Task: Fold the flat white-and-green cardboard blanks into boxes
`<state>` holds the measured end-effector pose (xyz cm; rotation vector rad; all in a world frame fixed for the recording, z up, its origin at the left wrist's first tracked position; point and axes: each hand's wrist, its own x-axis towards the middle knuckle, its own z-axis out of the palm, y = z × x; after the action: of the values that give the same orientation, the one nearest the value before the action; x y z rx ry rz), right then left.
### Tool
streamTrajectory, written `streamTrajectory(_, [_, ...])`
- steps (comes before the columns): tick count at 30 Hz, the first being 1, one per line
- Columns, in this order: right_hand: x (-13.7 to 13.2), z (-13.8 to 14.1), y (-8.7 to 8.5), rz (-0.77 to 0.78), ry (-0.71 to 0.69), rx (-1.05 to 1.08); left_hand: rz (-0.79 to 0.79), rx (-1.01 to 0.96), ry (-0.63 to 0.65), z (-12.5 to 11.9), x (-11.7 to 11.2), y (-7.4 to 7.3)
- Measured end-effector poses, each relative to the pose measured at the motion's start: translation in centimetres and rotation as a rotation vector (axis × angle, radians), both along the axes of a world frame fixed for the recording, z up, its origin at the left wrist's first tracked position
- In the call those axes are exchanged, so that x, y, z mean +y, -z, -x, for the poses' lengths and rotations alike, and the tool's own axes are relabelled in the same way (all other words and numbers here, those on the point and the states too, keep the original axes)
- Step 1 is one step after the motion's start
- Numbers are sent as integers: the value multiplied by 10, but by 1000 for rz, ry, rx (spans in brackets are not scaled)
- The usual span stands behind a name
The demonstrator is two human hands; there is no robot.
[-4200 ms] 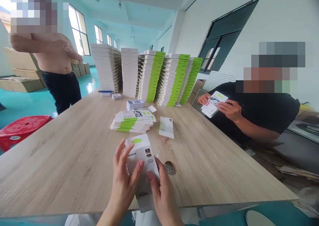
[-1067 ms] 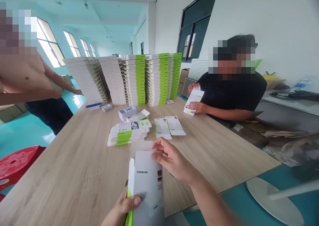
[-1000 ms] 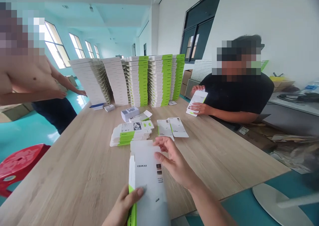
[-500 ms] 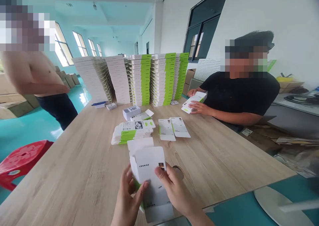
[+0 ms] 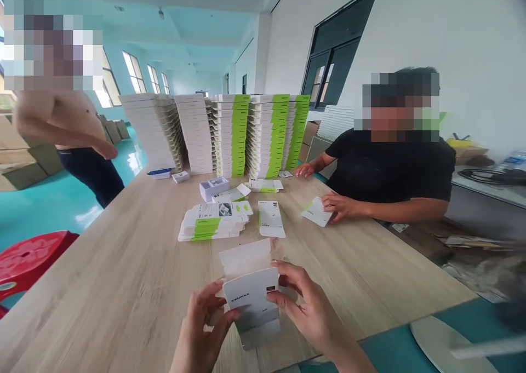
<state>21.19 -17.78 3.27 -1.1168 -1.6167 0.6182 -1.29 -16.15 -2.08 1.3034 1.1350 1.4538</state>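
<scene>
Both my hands hold a white carton printed with a brand name, its top flap standing open toward the far side. My left hand grips its left edge, thumb on the front. Fingers of my right hand pinch the right edge. The carton hangs just above the near edge of the wooden table. Behind it lie a pile of flat white and green cartons and a single flat carton.
Tall stacks of white and green boxes line the far end of the table. A seated person in a black shirt presses a flat carton to the table. A shirtless person stands at left by a red stool.
My right hand came off the top flap and took the carton's right edge; the carton now sits lower and more upright. The seated person laid their carton on the table.
</scene>
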Motion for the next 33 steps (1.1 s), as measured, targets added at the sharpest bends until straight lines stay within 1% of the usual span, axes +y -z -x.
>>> streamTrajectory(1, [0,2,1,-18,38,42,-6,-32,-14,-1,2,6])
streamTrajectory(2, [1,4,6,-43,78,89,-12,-50,1,-2,4,13])
streamTrajectory(4, [4,10,23,-83,135,187,-19,-39,57,-3,7,25])
streamTrajectory(6, [7,15,40,-108,163,288,-11,-2,61,-5,8,33])
streamTrajectory(7, [7,16,46,-120,172,335,-10,20,64,-5,8,33])
streamTrajectory(8, [8,16,50,-125,173,373,-16,44,75,-6,7,30])
streamTrajectory(10, [6,14,52,-100,154,404,-71,113,151,-7,6,19])
streamTrajectory(13, [3,3,43,-45,39,340,-171,224,214,-3,8,-5])
streamTrajectory(15, [5,-7,31,-79,-19,281,-242,301,308,3,13,-16])
streamTrajectory(17, [13,-17,10,-93,15,295,-337,387,420,10,17,-19])
streamTrajectory(18, [20,-22,-3,-55,51,338,-398,432,455,12,18,-18])
streamTrajectory(19, [27,-25,-19,27,70,392,-453,471,454,14,19,-17])
streamTrajectory(20, [35,-28,-36,136,41,427,-495,496,421,14,17,-15])
streamTrajectory(21, [43,-29,-54,262,-39,421,-526,505,372,13,15,-13])
streamTrajectory(22, [50,-29,-73,401,-156,348,-549,507,321,10,12,-13])
streamTrajectory(23, [56,-28,-90,539,-294,227,-566,498,267,7,7,-13])
streamTrajectory(25, [63,-20,-119,719,-540,-16,-588,458,201,-1,-2,-15])
streamTrajectory(26, [64,-16,-130,770,-635,-125,-604,435,196,-5,-6,-18])
streamTrajectory(28, [63,-6,-144,805,-754,-299,-615,380,207,-9,-12,-21])
streamTrajectory(30, [59,1,-150,794,-776,-401,-587,331,230,-9,-15,-22])
streamTrajectory(31, [57,4,-151,781,-766,-437,-540,311,244,-8,-16,-20])
streamTrajectory(33, [53,9,-153,768,-755,-508,-385,268,286,-6,-16,-15])
